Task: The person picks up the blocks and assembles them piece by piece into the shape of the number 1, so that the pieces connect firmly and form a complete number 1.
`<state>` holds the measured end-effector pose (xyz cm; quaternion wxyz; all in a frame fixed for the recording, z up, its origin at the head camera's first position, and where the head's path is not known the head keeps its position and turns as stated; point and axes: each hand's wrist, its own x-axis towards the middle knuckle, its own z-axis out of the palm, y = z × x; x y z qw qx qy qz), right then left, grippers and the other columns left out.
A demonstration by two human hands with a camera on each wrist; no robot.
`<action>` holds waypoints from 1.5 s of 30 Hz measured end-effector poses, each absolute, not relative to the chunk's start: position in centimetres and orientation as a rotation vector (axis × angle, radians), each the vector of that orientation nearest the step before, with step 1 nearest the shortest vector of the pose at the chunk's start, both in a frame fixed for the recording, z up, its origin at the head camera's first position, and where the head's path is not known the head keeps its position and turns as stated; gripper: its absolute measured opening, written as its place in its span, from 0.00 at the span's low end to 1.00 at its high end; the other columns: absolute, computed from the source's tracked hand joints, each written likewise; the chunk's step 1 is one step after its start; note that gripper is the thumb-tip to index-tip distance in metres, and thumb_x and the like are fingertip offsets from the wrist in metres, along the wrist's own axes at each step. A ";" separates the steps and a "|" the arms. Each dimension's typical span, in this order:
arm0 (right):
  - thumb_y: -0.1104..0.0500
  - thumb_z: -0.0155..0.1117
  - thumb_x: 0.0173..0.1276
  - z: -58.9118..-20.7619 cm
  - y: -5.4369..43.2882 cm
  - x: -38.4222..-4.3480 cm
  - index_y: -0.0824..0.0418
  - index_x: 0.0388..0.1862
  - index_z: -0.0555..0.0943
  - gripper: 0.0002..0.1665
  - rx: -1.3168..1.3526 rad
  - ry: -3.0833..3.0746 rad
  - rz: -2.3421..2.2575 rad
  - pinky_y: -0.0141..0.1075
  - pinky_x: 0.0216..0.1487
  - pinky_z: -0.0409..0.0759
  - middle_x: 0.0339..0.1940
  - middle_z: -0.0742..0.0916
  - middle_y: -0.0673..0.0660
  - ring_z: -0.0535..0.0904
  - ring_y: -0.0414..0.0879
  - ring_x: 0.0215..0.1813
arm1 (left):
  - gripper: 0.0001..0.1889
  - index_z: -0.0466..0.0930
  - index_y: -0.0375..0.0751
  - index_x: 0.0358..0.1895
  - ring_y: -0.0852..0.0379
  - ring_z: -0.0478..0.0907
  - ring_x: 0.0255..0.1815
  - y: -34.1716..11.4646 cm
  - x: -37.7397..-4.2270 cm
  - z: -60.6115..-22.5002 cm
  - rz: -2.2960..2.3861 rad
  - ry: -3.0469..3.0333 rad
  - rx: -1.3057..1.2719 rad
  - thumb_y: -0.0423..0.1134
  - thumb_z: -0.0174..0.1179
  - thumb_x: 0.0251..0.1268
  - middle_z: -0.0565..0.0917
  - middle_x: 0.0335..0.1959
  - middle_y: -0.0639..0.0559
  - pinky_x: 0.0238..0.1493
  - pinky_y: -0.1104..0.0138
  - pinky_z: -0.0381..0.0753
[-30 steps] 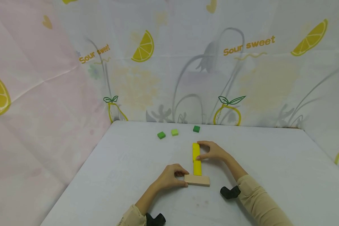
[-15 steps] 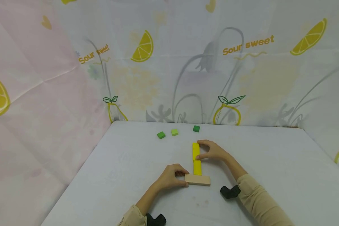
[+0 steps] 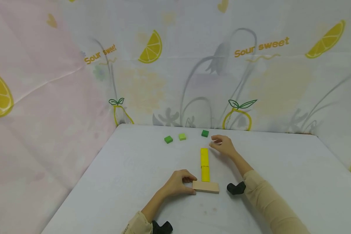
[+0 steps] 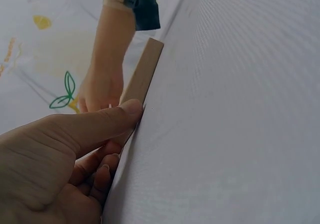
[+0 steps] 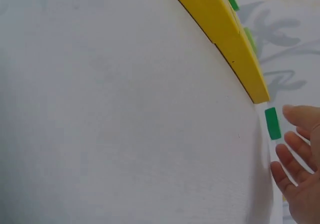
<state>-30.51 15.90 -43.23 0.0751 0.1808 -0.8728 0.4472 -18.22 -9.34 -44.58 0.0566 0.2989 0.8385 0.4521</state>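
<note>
My left hand point(image 3: 176, 183) pinches the left end of a plain wooden block point(image 3: 206, 187), thumb on the near side, as the left wrist view also shows. Two yellow blocks point(image 3: 204, 164) lie end to end in a line running away from the wooden block's far edge. Past the far end of that line is my right hand point(image 3: 224, 146), its fingers loosely bent and holding nothing. Closest to its fingertips is a dark green block point(image 3: 205, 133). In the right wrist view the fingers point(image 5: 295, 159) are spread, apart from the yellow blocks point(image 5: 240, 48).
A light green block point(image 3: 182, 136) and a mid-green block point(image 3: 168, 139) lie at the back of the white table point(image 3: 128, 182), left of the dark green one. Behind the table hangs a printed cloth point(image 3: 175, 65) with lemon slices.
My right hand has let go of the far yellow block and moved away from me and slightly right. The left hand and the blocks stay in place.
</note>
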 end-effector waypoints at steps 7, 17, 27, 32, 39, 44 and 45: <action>0.63 0.67 0.58 -42.9 15.9 -32.2 0.76 0.52 0.76 0.25 0.494 -2.639 1.311 0.53 0.50 0.75 0.50 0.81 0.71 0.78 0.64 0.50 | 0.20 0.84 0.34 0.42 0.64 0.74 0.36 -9.1 -18.2 -44.6 1.367 2.535 0.897 0.34 0.75 0.41 0.82 0.36 0.50 0.41 0.73 0.75; 0.62 0.68 0.57 -42.1 15.4 -34.3 0.78 0.54 0.74 0.29 0.543 -2.677 1.231 0.53 0.51 0.75 0.52 0.79 0.74 0.76 0.66 0.50 | 0.20 0.84 0.34 0.42 0.65 0.74 0.35 -9.2 -18.1 -44.5 1.379 2.526 0.908 0.33 0.75 0.41 0.83 0.36 0.49 0.41 0.73 0.75; 0.62 0.67 0.57 -42.4 15.5 -36.0 0.79 0.54 0.73 0.29 0.581 -2.696 1.228 0.54 0.52 0.74 0.54 0.77 0.76 0.75 0.68 0.51 | 0.20 0.84 0.34 0.42 0.66 0.74 0.35 -9.1 -18.3 -44.5 1.384 2.515 0.931 0.34 0.75 0.41 0.83 0.36 0.49 0.41 0.74 0.75; 0.57 0.69 0.56 -45.9 16.5 -39.7 0.75 0.49 0.79 0.27 0.751 -2.588 1.247 0.49 0.47 0.78 0.47 0.82 0.71 0.80 0.63 0.45 | 0.20 0.84 0.34 0.42 0.66 0.73 0.35 -9.1 -18.3 -44.5 1.374 2.523 0.928 0.34 0.75 0.41 0.83 0.36 0.49 0.41 0.74 0.75; 0.62 0.67 0.57 -45.2 15.5 -38.9 0.79 0.48 0.77 0.24 0.740 -2.653 1.154 0.52 0.47 0.77 0.45 0.82 0.73 0.79 0.65 0.44 | 0.20 0.84 0.34 0.42 0.66 0.73 0.35 -9.2 -18.3 -44.6 1.371 2.531 0.917 0.34 0.75 0.41 0.83 0.36 0.50 0.41 0.74 0.75; 0.67 0.63 0.60 -43.8 14.5 -37.3 0.81 0.49 0.75 0.22 0.704 -2.696 1.093 0.51 0.50 0.76 0.47 0.81 0.75 0.78 0.65 0.47 | 0.20 0.84 0.34 0.42 0.66 0.73 0.35 -9.4 -18.2 -44.6 1.378 2.534 0.908 0.34 0.75 0.41 0.83 0.36 0.49 0.41 0.73 0.75; 0.67 0.62 0.61 -43.5 14.3 -37.0 0.81 0.50 0.75 0.21 0.691 -2.711 1.084 0.50 0.51 0.75 0.48 0.80 0.75 0.78 0.64 0.48 | 0.20 0.84 0.34 0.42 0.66 0.73 0.35 -9.4 -18.2 -44.6 1.378 2.535 0.907 0.34 0.75 0.41 0.83 0.36 0.49 0.41 0.73 0.75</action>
